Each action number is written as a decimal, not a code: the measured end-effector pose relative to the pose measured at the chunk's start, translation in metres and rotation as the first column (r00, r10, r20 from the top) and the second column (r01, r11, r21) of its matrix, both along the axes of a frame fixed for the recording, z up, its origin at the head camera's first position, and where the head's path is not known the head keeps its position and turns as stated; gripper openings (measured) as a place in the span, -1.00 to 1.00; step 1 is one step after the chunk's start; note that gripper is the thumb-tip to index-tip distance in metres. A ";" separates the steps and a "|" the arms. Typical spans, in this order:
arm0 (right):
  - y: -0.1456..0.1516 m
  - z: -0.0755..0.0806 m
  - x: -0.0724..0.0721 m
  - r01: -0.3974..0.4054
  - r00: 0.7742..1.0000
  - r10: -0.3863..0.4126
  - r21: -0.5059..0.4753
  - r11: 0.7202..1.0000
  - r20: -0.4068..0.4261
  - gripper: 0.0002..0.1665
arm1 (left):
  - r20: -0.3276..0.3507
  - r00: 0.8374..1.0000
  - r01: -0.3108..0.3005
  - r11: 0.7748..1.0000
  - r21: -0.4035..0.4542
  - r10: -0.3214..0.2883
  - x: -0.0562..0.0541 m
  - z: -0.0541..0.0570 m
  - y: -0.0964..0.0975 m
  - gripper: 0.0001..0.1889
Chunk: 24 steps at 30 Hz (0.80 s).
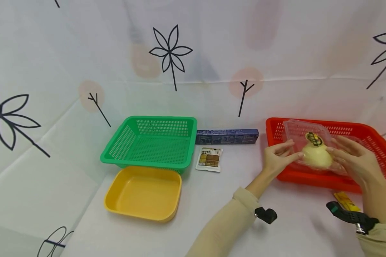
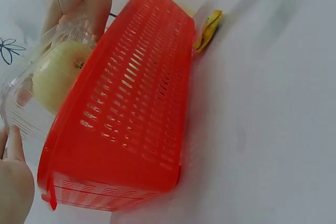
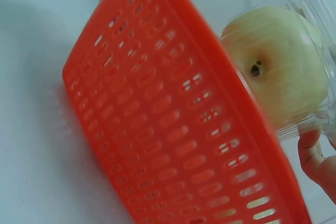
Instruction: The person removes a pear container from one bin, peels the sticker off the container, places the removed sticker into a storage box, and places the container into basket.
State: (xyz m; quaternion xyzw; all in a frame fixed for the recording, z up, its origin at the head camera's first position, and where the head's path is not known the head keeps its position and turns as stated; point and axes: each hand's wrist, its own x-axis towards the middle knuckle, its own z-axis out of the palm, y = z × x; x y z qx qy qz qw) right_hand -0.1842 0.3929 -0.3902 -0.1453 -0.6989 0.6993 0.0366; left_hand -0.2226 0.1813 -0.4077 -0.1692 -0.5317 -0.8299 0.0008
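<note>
A clear plastic box [image 1: 294, 132] with a round dark-and-yellow sticker is held between both hands over the red basket [image 1: 315, 182]. Inside it lies a round, pale yellow-green fruit [image 1: 316, 156], its dark-centred dimple turned toward the right wrist view. My left hand [image 1: 278, 157] pinches the box's left edge between thumb and fingers. On the opposite side, my right hand [image 1: 357, 160] grips the box with thumb and fingers around its edge. From the left wrist, the fruit [image 2: 63, 74] shows through the plastic beside the basket's rim, which hides part of the box.
A green basket [image 1: 188, 153] stands at the left, with a yellow tray [image 1: 143, 198] before it. Along the back lies a long dark-blue box [image 1: 226, 136]; a white-and-brown packet [image 1: 209, 159] is in front. A small yellow packet [image 1: 346, 201] lies by the red basket's front.
</note>
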 end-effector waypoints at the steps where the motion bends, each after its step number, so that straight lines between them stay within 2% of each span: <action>1: -0.001 0.001 0.001 0.001 1.000 -0.001 0.009 1.000 0.001 -0.16 | 0.003 1.000 0.004 1.000 0.008 -0.004 0.001 0.000 -0.002 -0.64; 5: -0.007 0.003 0.006 0.009 1.000 -0.009 0.017 1.000 -0.017 -0.18 | -0.016 1.000 0.014 0.999 0.038 -0.013 0.005 0.003 -0.012 -0.63; 8: -0.013 0.006 0.010 -0.001 0.997 -0.005 -0.075 0.997 -0.075 -0.21 | -0.044 0.999 0.023 0.998 0.054 -0.020 0.008 0.005 -0.020 -0.62; 11: -0.019 0.009 0.013 -0.005 0.993 -0.010 -0.118 0.993 -0.120 -0.24 | -0.041 0.999 0.032 0.997 0.075 -0.029 0.011 0.008 -0.027 -0.61; 18: -0.033 0.013 0.021 -0.014 0.992 0.015 0.006 1.000 -0.122 -0.24 | 0.006 0.999 0.047 0.990 0.130 -0.048 0.017 0.014 -0.042 -0.59; 21: -0.039 0.012 0.025 -0.016 0.992 0.018 0.018 1.000 -0.123 -0.24 | -0.005 0.999 0.044 0.990 0.134 -0.044 0.022 0.015 -0.049 -0.57; 24: -0.045 0.010 0.029 -0.016 0.992 0.014 -0.011 1.000 -0.127 -0.25 | -0.029 0.999 0.031 0.990 0.138 -0.027 0.027 0.015 -0.057 -0.56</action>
